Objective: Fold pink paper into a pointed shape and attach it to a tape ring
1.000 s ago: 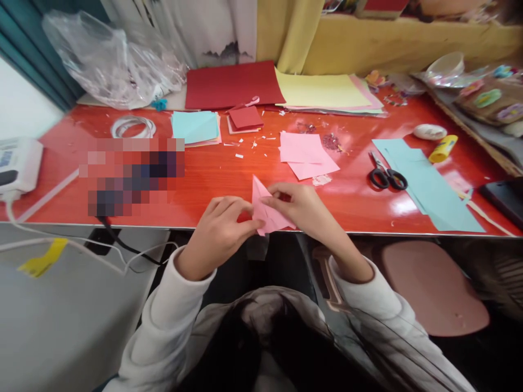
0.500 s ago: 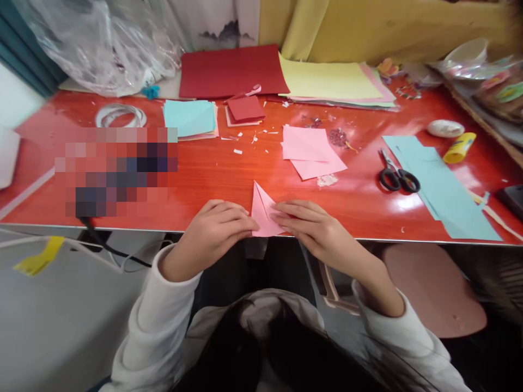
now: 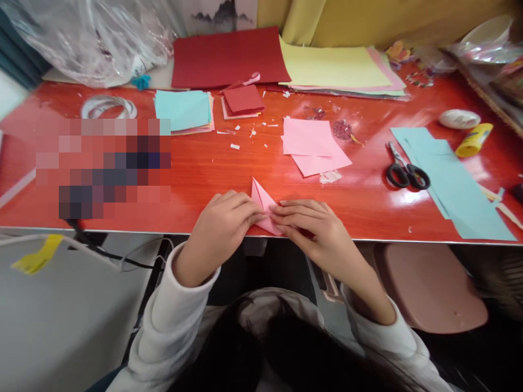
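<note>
A folded piece of pink paper [image 3: 265,209] lies at the front edge of the red table, its pointed tip facing away from me and a crease line running down from the tip. My left hand [image 3: 226,220] is closed on its left side, fingertips pressed onto the fold. From the right, my right hand [image 3: 312,226] grips the opposite side with thumb and fingers. Part of the paper is hidden under the fingers. Beyond it lie loose pink paper sheets [image 3: 310,141], overlapping each other.
Scissors with black handles [image 3: 406,174] lie to the right, beside pale blue paper [image 3: 445,179]. A yellow tube [image 3: 474,140] is farther right. Blue squares [image 3: 182,110] and red squares [image 3: 244,100] sit behind, with paper scraps [image 3: 235,146] nearby. A pink stool [image 3: 433,288] stands below the edge.
My left hand has moved right, farther over the pink paper, covering its lower left part. My right hand stays on the right side. The camera view has shifted slightly.
</note>
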Demonstrator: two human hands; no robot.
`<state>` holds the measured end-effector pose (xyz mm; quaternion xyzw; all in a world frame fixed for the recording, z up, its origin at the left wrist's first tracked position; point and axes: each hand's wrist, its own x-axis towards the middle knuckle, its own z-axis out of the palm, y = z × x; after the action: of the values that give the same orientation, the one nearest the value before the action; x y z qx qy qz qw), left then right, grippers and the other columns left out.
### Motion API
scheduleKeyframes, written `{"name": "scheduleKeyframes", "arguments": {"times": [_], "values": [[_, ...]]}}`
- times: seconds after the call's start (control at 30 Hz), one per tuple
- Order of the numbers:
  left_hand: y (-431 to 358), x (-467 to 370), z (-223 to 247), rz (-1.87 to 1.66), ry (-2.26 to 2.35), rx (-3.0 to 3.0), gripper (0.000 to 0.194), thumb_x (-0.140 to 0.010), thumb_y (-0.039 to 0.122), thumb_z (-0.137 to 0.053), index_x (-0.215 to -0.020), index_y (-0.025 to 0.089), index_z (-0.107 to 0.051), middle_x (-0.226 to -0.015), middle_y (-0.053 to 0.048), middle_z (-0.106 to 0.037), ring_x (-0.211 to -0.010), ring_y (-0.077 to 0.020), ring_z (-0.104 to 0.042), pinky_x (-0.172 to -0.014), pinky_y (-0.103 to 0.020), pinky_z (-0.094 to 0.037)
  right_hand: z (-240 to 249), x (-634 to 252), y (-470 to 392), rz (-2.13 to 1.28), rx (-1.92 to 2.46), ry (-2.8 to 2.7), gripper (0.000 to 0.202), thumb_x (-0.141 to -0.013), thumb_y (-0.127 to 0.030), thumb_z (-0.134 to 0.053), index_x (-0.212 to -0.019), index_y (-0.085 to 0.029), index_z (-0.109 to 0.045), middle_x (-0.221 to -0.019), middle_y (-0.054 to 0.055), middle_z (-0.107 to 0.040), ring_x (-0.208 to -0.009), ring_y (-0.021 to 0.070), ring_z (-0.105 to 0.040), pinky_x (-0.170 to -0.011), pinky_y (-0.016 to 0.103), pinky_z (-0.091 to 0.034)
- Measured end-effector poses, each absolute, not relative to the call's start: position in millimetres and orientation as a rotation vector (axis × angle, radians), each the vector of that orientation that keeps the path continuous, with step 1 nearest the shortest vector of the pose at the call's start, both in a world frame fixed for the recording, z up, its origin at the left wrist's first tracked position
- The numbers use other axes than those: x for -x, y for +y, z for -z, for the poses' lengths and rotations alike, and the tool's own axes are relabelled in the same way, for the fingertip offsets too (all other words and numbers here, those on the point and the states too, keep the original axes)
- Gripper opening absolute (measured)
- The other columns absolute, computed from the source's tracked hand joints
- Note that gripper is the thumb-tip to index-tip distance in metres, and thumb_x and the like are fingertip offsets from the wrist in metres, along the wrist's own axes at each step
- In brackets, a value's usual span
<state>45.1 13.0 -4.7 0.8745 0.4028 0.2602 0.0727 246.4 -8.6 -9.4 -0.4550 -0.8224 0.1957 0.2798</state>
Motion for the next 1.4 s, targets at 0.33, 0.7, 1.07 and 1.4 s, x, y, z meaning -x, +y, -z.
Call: {"name": "scheduleKeyframes", "arguments": {"times": [0.33, 0.7, 1.07, 1.4], "values": [[12.1, -47.1, 10.1, -0.849, 1.222, -2.628, 0.011, -0.088, 0.019, -0.053, -0.083, 0.015, -0.062, -0.078, -0.002, -0.066, -0.074, -0.0163, -0.053, -0.07, -0.031, -0.042, 10.2, -238.4, -10.8, -0.539, 1.324, -2.054, 0.009, -0.08, -0.025, -0.068, -0.089, -0.023, -0.07, -0.108, -0.001, -0.07, -0.108, 0.0197, -0.059, -0.09, 0.036, -0.043], [12.4, -51.2, 9.6, -0.854, 1.257, -2.644, 0.005, -0.087, 0.017, -0.056, -0.082, 0.015, -0.056, -0.077, -0.002, -0.064, -0.071, -0.0152, -0.053, -0.068, -0.028, -0.045, 9.9, -234.9, -12.6, -0.507, 1.323, -2.056, 0.004, -0.081, -0.024, -0.067, -0.084, -0.023, -0.066, -0.106, 0.0, -0.07, -0.108, 0.0206, -0.059, -0.088, 0.035, -0.042], [13.2, -52.2, 13.0, -0.749, 1.32, -2.536, 0.01, -0.089, 0.025, -0.051, -0.087, 0.016, -0.05, -0.079, -0.003, -0.058, -0.072, -0.0163, -0.05, -0.067, -0.031, -0.041, 8.2, -235.3, -14.3, -0.432, 1.378, -2.156, 0.029, -0.087, -0.031, -0.06, -0.114, -0.024, -0.063, -0.111, 0.002, -0.067, -0.105, 0.0197, -0.055, -0.087, 0.034, -0.039], [0.4, -47.9, 16.9, -0.9, 1.39, -2.722, 0.009, -0.09, 0.021, -0.049, -0.086, 0.016, -0.056, -0.078, -0.005, -0.061, -0.075, -0.0182, -0.053, -0.071, -0.033, -0.044, 10.0, -238.1, -14.3, -0.336, 1.32, -2.292, 0.026, -0.091, -0.033, -0.052, -0.113, -0.03, -0.065, -0.114, 0.003, -0.063, -0.104, 0.0205, -0.053, -0.086, 0.037, -0.039]]}}
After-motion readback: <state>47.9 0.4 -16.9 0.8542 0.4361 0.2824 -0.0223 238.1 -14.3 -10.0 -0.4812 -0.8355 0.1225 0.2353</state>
